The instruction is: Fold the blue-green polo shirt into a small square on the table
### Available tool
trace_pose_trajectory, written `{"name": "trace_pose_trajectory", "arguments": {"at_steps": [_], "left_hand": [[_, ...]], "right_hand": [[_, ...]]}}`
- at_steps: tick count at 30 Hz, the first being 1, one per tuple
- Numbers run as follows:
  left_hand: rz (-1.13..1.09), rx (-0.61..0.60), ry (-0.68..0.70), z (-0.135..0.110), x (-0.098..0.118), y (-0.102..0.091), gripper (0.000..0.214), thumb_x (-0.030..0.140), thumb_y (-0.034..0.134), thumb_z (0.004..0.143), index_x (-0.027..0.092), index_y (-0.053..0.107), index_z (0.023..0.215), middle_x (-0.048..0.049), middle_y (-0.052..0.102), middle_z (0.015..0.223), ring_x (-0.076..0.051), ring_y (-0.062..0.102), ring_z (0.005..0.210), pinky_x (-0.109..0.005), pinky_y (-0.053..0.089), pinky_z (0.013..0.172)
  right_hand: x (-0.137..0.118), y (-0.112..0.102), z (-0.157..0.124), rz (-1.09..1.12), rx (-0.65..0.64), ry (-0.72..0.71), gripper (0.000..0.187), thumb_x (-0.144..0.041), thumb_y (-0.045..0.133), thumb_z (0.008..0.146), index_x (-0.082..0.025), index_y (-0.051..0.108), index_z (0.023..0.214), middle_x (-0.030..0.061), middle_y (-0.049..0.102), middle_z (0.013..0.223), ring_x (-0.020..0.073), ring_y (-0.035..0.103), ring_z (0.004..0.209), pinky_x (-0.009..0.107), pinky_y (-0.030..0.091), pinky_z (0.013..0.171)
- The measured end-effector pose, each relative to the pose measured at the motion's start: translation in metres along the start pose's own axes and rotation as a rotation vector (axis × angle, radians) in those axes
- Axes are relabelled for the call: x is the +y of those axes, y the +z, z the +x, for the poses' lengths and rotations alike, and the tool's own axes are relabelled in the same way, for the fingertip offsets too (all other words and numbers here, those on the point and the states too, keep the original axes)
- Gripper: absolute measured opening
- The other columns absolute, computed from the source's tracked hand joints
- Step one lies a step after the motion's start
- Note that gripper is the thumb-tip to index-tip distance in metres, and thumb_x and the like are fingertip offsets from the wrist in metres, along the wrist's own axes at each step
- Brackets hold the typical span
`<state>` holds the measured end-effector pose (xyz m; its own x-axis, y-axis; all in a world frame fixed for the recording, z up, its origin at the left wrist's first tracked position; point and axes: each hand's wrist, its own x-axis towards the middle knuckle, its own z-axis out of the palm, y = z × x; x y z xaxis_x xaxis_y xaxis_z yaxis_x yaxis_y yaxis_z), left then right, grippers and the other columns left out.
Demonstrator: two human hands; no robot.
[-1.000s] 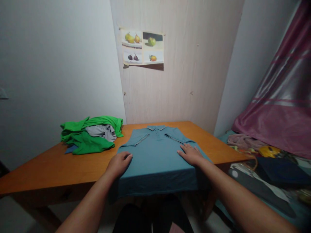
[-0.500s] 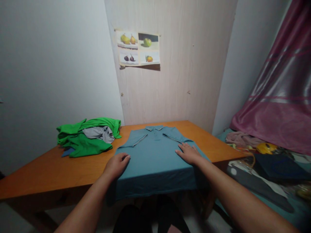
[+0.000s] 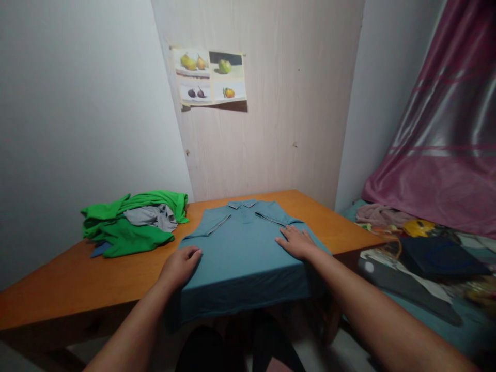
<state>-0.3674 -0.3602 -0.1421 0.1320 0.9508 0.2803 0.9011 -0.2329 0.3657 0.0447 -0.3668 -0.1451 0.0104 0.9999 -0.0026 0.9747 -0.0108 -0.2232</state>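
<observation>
A blue-grey polo shirt (image 3: 240, 248) lies spread front side up on the table, its collar toward the wall and both sleeves folded inward over the chest. Its lower hem hangs over the near table edge. At the shirt's left side, my left hand (image 3: 180, 266) is closed with its fingers curled at the fabric edge; the fingertips are partly hidden. My right hand (image 3: 297, 243) rests flat on the right side of the shirt just below the sleeve, fingers spread.
On the orange-brown wooden table (image 3: 116, 279), a heap of green clothes (image 3: 132, 235) with a grey garment (image 3: 153, 217) lies to the left. A fruit picture (image 3: 211, 77) hangs on the wall. At right are a pink curtain (image 3: 434, 181) and a cluttered surface with a dark folded cloth (image 3: 437, 256).
My view has turned slightly to the right, so the scene sits a little further left. Both hands keep nearly the same places on the shirt.
</observation>
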Motion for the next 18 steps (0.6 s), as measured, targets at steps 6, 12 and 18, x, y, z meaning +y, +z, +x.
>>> {"name": "trace_pose_trajectory", "arguments": {"at_steps": [6,12,18], "left_hand": [[-0.007,-0.006,0.022,-0.0013,0.0012,-0.002,0.049,0.055,0.044,0.091,0.02,0.076,0.107,-0.0083,0.076,0.118,-0.028,0.068,0.111,-0.035,0.049,0.094],[0.014,-0.01,0.021,-0.0005,0.0013,-0.0026,0.051,0.054,0.044,0.09,0.019,0.075,0.11,-0.0096,0.074,0.122,-0.028,0.066,0.116,-0.035,0.048,0.1],[0.016,-0.005,0.003,0.0004,0.0,-0.0033,0.051,0.056,0.046,0.088,0.02,0.075,0.111,-0.0084,0.074,0.123,-0.028,0.066,0.116,-0.036,0.048,0.101]], "right_hand": [[-0.0022,-0.0022,-0.0022,0.005,-0.007,0.0,0.077,-0.067,0.027,0.097,-0.02,0.035,0.158,0.0129,0.023,0.167,0.0318,0.017,0.154,0.057,0.007,0.121],[-0.0006,0.0035,0.0021,0.01,0.012,-0.006,0.079,-0.068,0.025,0.097,-0.019,0.033,0.159,0.0133,0.022,0.167,0.0324,0.016,0.154,0.057,0.005,0.121],[0.0014,0.0064,0.0042,0.022,0.025,-0.016,0.081,-0.07,0.024,0.096,-0.019,0.034,0.158,0.0135,0.022,0.167,0.0334,0.016,0.154,0.059,0.006,0.121]]}}
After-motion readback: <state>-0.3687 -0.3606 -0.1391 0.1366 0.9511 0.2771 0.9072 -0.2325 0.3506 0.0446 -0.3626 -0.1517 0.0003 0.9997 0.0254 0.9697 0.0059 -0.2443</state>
